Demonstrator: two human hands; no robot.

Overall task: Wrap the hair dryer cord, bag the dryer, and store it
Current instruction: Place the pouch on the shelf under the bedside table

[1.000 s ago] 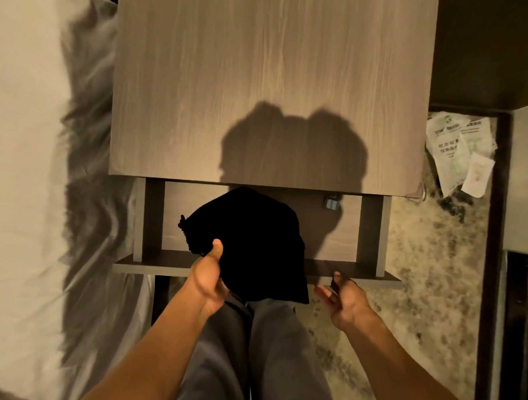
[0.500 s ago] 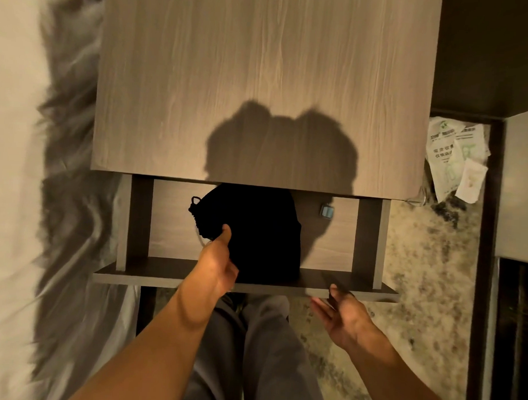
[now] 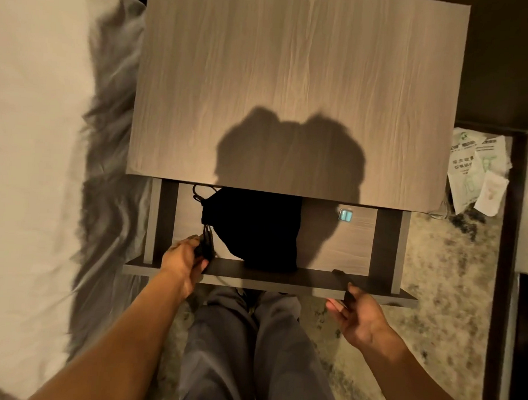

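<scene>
A black drawstring bag (image 3: 255, 229) lies inside the open drawer (image 3: 284, 280) of a grey wooden nightstand (image 3: 290, 90). The dryer itself is hidden in the bag. Part of the bag is tucked under the nightstand's top. My left hand (image 3: 184, 258) is at the drawer's front left and pinches the bag's drawstrings (image 3: 206, 242). My right hand (image 3: 357, 315) hovers just below the drawer's front panel on the right, fingers apart, holding nothing.
A small teal object (image 3: 345, 215) sits in the drawer to the right of the bag. A bed with white linen (image 3: 39, 162) lies on the left. Paper packets (image 3: 476, 174) lie on the patterned carpet at right. My legs (image 3: 245, 348) are below the drawer.
The bag went from over the drawer's front edge to fully inside the drawer. My left hand let go of the bag's body and slid left onto the drawstrings.
</scene>
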